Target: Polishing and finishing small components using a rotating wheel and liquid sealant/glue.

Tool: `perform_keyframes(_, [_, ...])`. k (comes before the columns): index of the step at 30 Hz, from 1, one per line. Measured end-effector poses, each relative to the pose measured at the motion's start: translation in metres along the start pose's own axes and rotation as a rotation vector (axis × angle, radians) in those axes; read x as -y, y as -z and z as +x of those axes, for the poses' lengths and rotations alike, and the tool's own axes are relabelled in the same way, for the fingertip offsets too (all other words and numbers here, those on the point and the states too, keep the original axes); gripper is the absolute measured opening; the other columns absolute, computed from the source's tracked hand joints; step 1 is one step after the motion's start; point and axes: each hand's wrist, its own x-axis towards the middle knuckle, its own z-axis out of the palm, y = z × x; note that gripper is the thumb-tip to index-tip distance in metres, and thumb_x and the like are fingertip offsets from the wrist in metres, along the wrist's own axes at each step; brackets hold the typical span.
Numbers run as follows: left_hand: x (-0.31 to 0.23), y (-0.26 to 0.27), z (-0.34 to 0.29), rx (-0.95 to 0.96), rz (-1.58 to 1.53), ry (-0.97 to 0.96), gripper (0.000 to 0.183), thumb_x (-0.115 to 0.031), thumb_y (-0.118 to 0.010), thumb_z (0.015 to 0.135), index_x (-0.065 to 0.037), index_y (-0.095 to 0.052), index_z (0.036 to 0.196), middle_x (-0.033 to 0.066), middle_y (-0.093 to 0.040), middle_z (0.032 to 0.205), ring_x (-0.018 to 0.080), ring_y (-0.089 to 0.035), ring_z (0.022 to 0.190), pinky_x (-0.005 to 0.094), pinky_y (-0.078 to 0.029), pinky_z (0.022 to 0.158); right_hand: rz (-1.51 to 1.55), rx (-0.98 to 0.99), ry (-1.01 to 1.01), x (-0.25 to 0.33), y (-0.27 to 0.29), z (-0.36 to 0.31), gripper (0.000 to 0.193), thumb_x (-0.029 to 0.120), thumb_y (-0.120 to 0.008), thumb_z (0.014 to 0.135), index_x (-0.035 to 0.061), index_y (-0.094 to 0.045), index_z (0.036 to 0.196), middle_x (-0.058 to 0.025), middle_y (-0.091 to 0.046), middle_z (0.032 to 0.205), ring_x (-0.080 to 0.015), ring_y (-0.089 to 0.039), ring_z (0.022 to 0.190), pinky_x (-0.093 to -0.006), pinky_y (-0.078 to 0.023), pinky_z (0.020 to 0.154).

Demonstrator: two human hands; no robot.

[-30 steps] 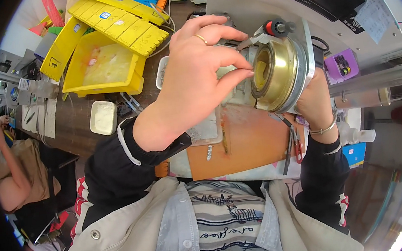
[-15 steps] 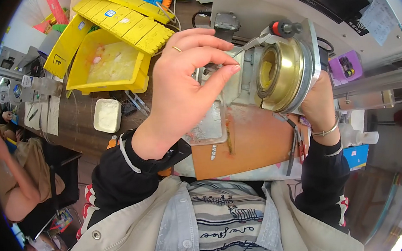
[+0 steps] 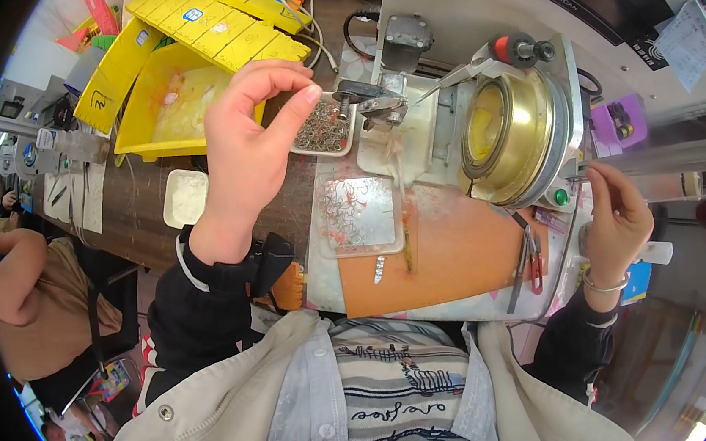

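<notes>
My left hand (image 3: 256,140) is raised beside the yellow bin, left of a small tray of tiny curled metal pieces (image 3: 326,129). Its thumb and forefinger come together in a pinch, and anything between them is too small to make out. To the right, my right hand (image 3: 619,216) pinches at the lower right edge of the machine, by a green button (image 3: 560,197). A thin dark bit shows at those fingertips, its kind unclear. Between my hands stands the machine's round brass-coloured drum (image 3: 528,137), with a thin pointed metal arm (image 3: 458,73) above it.
A yellow bin (image 3: 131,138) stands back left, with yellow slotted boards (image 3: 224,33) across it. A clear tray of wire bits (image 3: 364,243) lies near an orange board (image 3: 450,262). Pliers (image 3: 535,262) rest by the board's right edge. A white dish (image 3: 185,198) sits left. Another person (image 3: 58,291) sits far left.
My left hand has drawn left from the pointed arm's tip, uncovering the trays. My right hand has come out from behind the drum, down and to the right.
</notes>
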Motion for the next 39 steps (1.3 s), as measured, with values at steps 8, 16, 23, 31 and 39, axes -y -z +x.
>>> perform_keyframes(8, [0.010,-0.002,0.009,0.202,-0.277,0.351,0.011,-0.007,-0.068,0.091,0.001,-0.066,0.097,0.0034,-0.064,0.107,0.0080,-0.057,0.093,0.0244,-0.044,0.086,-0.079,-0.087,0.084,0.008,0.003,-0.002,0.009,-0.001,-0.072,0.087,0.0008,-0.074,0.096,0.0004,-0.066,0.078,-0.0036,-0.052,0.065,-0.0183,-0.037,0.056])
perform_keyframes(16, [0.025,0.012,0.027,0.426,-0.439,0.600,0.008,-0.008,-0.066,0.090,-0.002,-0.066,0.096,0.0008,-0.065,0.102,0.0079,-0.057,0.089,0.0232,-0.044,0.081,-0.125,-0.093,0.172,0.012,0.002,-0.004,0.009,-0.002,-0.073,0.086,0.0015,-0.074,0.095,-0.0015,-0.069,0.081,-0.0050,-0.054,0.065,-0.0194,-0.036,0.054])
perform_keyframes(23, [0.036,-0.015,0.017,0.429,0.128,0.439,0.019,-0.001,-0.060,0.090,0.002,-0.065,0.109,0.0066,-0.067,0.105,0.0108,-0.062,0.094,0.0259,-0.048,0.084,-0.144,0.011,0.132,0.015,0.003,-0.012,0.012,-0.002,-0.075,0.082,0.0012,-0.074,0.093,-0.0072,-0.072,0.085,-0.0112,-0.062,0.066,-0.0230,-0.044,0.056])
perform_keyframes(31, [-0.021,-0.020,-0.016,0.201,0.331,-0.193,0.048,0.002,-0.054,0.094,0.004,-0.046,0.141,0.0188,-0.055,0.139,0.0307,-0.054,0.128,0.0385,-0.041,0.107,-0.136,0.198,0.037,-0.018,0.029,-0.032,0.013,0.003,-0.075,0.079,0.0033,-0.076,0.093,-0.0110,-0.073,0.085,-0.0231,-0.068,0.069,-0.0301,-0.052,0.061])
perform_keyframes(39, [-0.026,-0.037,-0.020,0.323,0.641,-0.392,0.044,0.000,-0.057,0.091,0.002,-0.055,0.135,0.0201,-0.057,0.137,0.0361,-0.051,0.132,0.0404,-0.038,0.109,-0.108,-0.169,-0.140,-0.040,0.056,-0.021,0.010,0.003,-0.073,0.086,0.0036,-0.075,0.095,-0.0035,-0.071,0.082,-0.0063,-0.054,0.059,-0.0221,-0.042,0.053])
